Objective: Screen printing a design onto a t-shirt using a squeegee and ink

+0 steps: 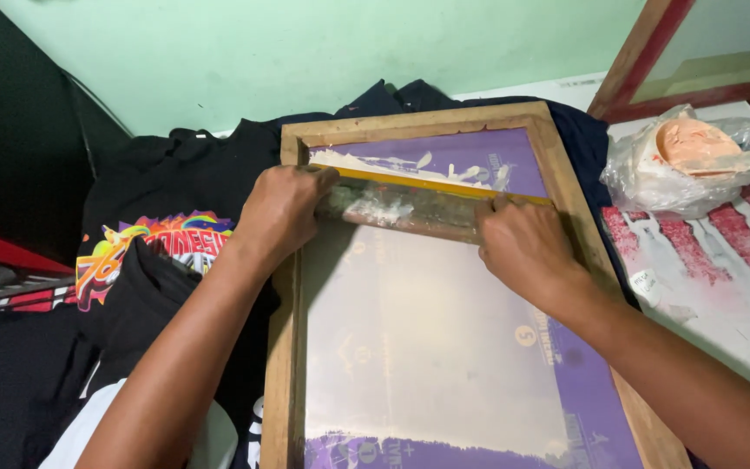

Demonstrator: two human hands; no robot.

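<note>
Green wall, dark shirts (175,187) behind | squeegee (405,207) gripped by left hand (281,211) and right hand (524,243) near frame (281,347) top | white ink (366,161) spread, screen (418,339) mostly swept

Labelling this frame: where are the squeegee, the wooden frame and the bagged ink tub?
squeegee (401,207), head view, smeared blade middle
wooden frame (281,365), head view, left rail
bagged ink tub (692,143), head view, pink ink surface
</note>
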